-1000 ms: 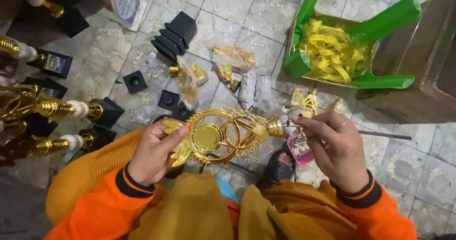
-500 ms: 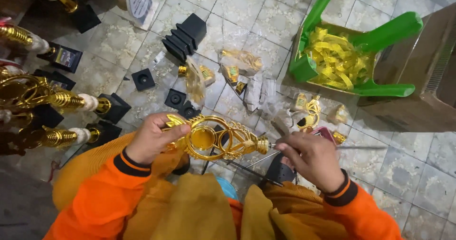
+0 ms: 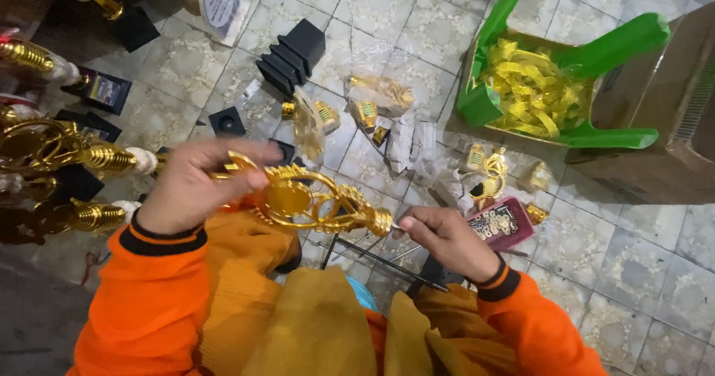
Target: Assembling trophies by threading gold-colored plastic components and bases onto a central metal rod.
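While both hands grip it, gold trophy top (image 3: 309,201) lies level.

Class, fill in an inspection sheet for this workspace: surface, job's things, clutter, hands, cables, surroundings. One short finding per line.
Surface: pale patterned floor tiles, worn.
Job's things: gold trophy top held across the lap; thin rod at its threaded end, partly hidden.
Clutter: stacked black bases, wrapped gold parts, pink box of small parts.
Hands: left hand grips the trophy top's far end; right hand pinches at its threaded end.
Cables: nothing seen.
Surroundings: overturned green stool filled with yellow ribbons, cardboard box, finished trophies at left.
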